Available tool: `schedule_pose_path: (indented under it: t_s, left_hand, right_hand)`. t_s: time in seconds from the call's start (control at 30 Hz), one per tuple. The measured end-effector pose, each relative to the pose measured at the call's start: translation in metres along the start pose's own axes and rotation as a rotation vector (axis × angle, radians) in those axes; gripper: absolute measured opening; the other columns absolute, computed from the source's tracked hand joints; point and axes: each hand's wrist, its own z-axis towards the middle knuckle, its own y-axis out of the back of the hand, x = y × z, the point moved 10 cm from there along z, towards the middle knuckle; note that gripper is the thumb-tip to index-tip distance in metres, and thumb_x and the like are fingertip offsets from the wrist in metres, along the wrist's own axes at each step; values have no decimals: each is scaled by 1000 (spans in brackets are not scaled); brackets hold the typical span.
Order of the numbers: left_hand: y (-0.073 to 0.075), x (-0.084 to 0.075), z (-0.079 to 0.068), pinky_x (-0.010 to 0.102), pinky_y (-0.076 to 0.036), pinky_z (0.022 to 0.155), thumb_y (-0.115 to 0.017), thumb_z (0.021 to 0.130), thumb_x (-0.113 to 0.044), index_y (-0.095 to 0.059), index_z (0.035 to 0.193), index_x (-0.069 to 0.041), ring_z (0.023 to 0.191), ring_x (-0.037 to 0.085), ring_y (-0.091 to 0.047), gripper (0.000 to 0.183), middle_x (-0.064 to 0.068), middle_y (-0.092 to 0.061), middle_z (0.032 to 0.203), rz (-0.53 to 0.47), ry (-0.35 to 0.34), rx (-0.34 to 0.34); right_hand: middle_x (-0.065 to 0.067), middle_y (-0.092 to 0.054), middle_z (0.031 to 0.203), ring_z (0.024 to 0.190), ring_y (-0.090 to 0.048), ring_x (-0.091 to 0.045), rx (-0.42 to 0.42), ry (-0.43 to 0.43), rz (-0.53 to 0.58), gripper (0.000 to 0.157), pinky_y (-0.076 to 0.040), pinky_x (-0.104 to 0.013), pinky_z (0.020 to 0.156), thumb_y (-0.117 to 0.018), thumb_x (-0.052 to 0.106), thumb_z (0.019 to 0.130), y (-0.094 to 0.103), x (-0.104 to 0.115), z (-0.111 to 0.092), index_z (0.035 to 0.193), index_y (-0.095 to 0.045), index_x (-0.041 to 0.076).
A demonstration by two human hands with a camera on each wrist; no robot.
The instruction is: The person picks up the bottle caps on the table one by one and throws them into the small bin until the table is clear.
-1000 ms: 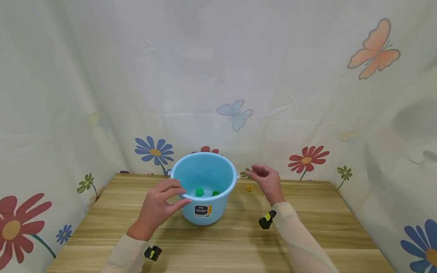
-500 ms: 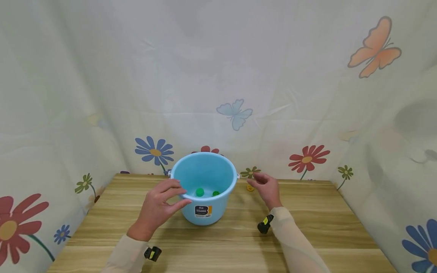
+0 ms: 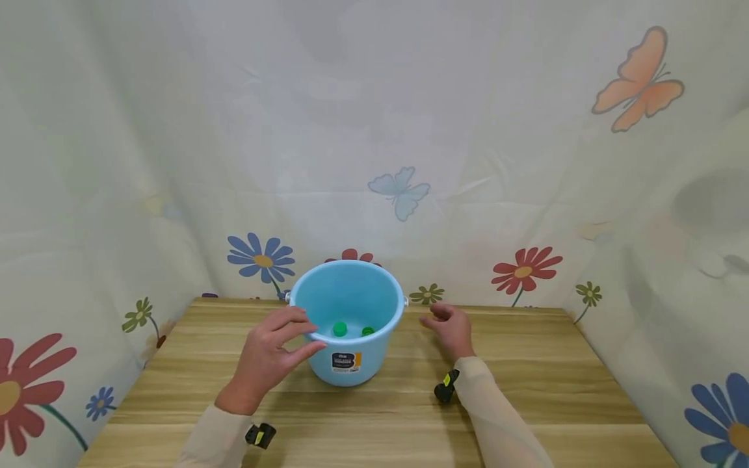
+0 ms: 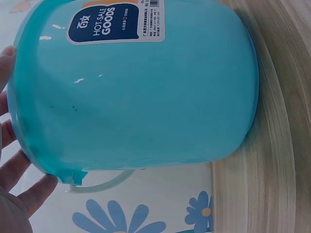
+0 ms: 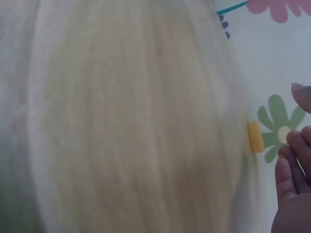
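Note:
A light blue bucket (image 3: 374, 354) stands on the wooden table. Inside, on its floor, lie a green bottle cap (image 3: 340, 329) and a darker green cap (image 3: 367, 331). My left hand (image 3: 264, 357) holds the bucket's near-left rim, its fingers over the edge and the thumb in front; the left wrist view shows fingertips (image 4: 41, 191) along that rim. To the right of the bucket, my right hand (image 3: 455, 331) reaches low over the table, thumb and fingers apart. A small yellow cap (image 5: 256, 137) shows just ahead of its fingers in the right wrist view; the head view hides it.
A pale curtain (image 3: 281, 130) printed with flowers and butterflies encloses the wooden table (image 3: 526, 370) at the back and sides. The bucket's handle (image 4: 104, 183) hangs behind it. Each wrist carries a small black camera, such as the right one (image 3: 446, 387).
My right hand has moved down and slightly left, over the spot where the yellow cap showed, covering it in the head view. The left hand and bucket have stayed in place.

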Motion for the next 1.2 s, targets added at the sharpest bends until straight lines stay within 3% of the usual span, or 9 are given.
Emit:
schedule_pose_path:
  t_s: [0.6,1.2]
  left_hand:
    - [2,-2,2,52,-62,89,-98,61,-20,-81,97,-14,101,21,-70,40,-1,-74,103,-19,-8,-3]
    - [-1,4,2,50,-62,91,-97,64,-29,-81,97,-13,102,20,-70,40,-1,-74,105,-16,6,10]
  right_hand:
    - [-18,-73,119,113,-68,-33,-30,-89,-81,45,-58,-48,102,-88,12,79,-8,-16,9,120,-72,0]
    - [-16,-75,113,110,-69,-32,-6,-121,-209,36,-58,-48,99,-89,12,78,-11,-21,13,111,-76,3]
